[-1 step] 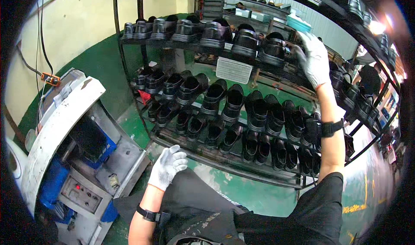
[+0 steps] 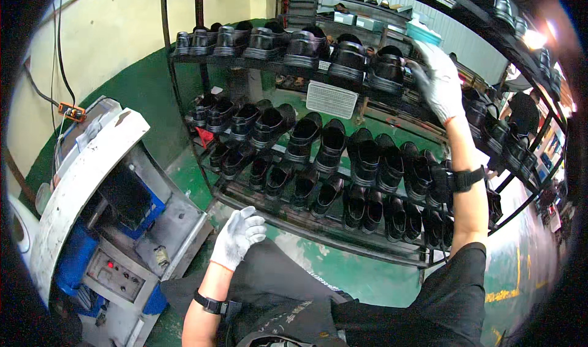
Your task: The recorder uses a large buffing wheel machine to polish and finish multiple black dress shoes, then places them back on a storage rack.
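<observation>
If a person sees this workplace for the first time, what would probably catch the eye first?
Probably the black shoes, lined up in rows on the dark metal rack across the middle. Next might come the white-gloved right hand, high by the upper row, and the left hand, also gloved, low in front of the rack. The curved white machine also stands out at the left side.

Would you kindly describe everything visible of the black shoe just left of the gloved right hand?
The shoe looks like shiny black leather, with a dark opening and thick sole. It stands upright on the rack, beside another black shoe. The right hand is close; whether they touch is unclear.
</observation>
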Action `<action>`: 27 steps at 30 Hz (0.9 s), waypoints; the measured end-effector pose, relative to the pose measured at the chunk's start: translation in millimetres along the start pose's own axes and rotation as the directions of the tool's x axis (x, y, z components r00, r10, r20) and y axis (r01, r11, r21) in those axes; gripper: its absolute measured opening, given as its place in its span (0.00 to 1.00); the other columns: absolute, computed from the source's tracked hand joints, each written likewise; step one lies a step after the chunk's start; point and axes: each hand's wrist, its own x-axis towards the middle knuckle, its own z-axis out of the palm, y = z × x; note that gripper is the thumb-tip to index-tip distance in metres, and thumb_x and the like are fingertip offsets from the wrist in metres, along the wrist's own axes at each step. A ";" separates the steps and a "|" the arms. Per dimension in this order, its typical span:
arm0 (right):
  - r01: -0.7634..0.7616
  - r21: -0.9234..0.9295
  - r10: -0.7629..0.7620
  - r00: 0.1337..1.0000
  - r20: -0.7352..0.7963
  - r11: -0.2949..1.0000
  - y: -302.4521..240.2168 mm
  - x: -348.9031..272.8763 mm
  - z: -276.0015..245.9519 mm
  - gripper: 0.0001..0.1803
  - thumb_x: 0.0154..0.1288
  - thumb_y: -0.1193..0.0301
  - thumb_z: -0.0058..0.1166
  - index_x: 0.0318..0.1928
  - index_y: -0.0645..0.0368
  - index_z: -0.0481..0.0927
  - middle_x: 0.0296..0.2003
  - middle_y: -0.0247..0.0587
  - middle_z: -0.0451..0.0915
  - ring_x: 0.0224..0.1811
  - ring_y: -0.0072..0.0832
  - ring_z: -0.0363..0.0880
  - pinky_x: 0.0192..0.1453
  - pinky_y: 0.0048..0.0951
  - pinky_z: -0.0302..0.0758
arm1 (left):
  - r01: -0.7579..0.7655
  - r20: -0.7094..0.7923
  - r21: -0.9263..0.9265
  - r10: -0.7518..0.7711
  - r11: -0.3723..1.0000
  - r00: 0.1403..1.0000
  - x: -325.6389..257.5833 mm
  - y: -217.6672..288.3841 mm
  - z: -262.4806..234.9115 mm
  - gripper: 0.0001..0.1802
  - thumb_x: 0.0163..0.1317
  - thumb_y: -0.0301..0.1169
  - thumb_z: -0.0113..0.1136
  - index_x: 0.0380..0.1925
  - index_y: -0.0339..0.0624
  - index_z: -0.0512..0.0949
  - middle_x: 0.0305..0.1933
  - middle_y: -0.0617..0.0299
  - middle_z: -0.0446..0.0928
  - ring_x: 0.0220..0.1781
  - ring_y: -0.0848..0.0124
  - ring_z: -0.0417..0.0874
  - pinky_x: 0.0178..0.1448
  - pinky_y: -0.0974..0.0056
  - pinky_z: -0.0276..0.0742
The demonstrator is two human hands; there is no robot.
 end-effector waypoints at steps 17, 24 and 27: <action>0.095 0.780 -0.103 0.994 -0.040 0.618 -268.1 -99.5 -30.4 0.19 0.43 0.66 0.71 0.15 0.52 0.69 0.18 0.38 0.70 0.20 0.39 0.71 0.26 0.36 0.69 | 0.026 -0.146 -0.073 -0.036 0.997 0.989 -13.8 -29.1 -25.6 0.27 0.73 0.48 0.39 0.59 0.37 0.67 0.54 0.47 0.75 0.50 0.55 0.77 0.59 0.52 0.73; -0.088 0.996 -0.780 0.621 0.079 0.030 -404.0 -118.2 3.4 0.17 0.53 0.59 0.66 0.21 0.57 0.77 0.21 0.42 0.71 0.28 0.41 0.74 0.35 0.36 0.71 | -0.633 -0.322 -0.133 0.571 0.763 0.755 -44.9 31.5 -36.0 0.25 0.71 0.49 0.44 0.55 0.44 0.75 0.51 0.59 0.79 0.49 0.65 0.80 0.56 0.59 0.78; -0.472 0.880 -0.817 0.529 0.231 -0.057 -452.9 -123.6 25.3 0.14 0.58 0.64 0.64 0.38 0.60 0.80 0.37 0.47 0.81 0.39 0.38 0.81 0.46 0.35 0.76 | -0.738 -0.395 -0.114 0.652 0.665 0.647 -84.3 54.5 -79.7 0.23 0.70 0.49 0.46 0.54 0.45 0.76 0.49 0.60 0.80 0.45 0.66 0.81 0.53 0.61 0.79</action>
